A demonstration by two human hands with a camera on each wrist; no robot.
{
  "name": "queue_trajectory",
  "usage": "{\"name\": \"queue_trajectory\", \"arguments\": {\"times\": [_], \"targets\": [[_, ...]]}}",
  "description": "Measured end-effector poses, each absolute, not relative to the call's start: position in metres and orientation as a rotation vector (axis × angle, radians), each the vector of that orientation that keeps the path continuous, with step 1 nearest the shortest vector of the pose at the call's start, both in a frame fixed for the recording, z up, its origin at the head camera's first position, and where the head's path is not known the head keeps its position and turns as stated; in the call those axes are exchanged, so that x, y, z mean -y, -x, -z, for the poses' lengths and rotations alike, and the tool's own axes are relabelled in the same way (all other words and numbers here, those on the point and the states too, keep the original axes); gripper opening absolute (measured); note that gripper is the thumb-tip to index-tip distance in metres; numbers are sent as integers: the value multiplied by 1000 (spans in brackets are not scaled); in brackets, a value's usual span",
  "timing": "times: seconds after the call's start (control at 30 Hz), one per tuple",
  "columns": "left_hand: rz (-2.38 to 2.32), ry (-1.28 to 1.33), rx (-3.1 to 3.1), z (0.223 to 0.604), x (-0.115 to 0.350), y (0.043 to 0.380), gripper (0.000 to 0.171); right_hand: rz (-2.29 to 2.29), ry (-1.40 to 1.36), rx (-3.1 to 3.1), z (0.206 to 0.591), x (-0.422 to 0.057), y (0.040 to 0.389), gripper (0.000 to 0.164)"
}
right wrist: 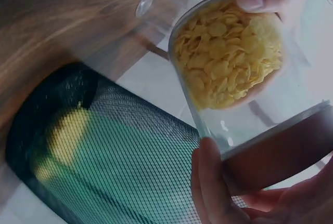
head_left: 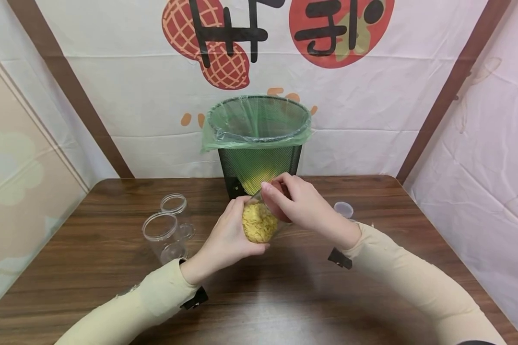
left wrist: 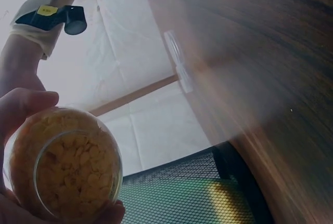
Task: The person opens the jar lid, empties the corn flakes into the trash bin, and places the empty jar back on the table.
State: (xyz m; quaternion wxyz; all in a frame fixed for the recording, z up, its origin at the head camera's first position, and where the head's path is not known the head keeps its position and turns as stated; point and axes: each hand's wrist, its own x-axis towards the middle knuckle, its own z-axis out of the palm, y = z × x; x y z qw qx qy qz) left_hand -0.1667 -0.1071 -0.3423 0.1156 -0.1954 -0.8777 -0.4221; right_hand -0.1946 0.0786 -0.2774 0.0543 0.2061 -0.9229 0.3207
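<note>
Holding a jar [head_left: 260, 224] of yellow flakes, the left grip [head_left: 229, 239] curls round it; the right grip [head_left: 308, 200] pinches its lid [right wrist: 276, 156].

Clear jar [head_left: 260, 223] tilted, part-filled with yellow flakes [right wrist: 223, 57]; reddish-brown lid [right wrist: 278, 154] at one end.

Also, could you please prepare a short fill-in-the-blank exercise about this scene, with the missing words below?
1. The person's left hand holds a clear jar containing ____ flakes.
2. The mesh bin is lined with a ____ bag.
3. On the table, beyond the left forearm, stand ____ other clear jars.
4. Of the two hands, the ____ one is nearer those other jars.

Missing words: yellow; green; two; left.
</note>
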Motion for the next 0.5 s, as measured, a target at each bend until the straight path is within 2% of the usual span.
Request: {"name": "queue_trajectory", "arguments": {"times": [0.23,0.5], "targets": [[1125,584,2582,340,106,167,89,-804,-642,2691,287,-77,192,42],[1111,634,2572,342,106,169,89,-728,-794,2408,295,-78,197,35]]}}
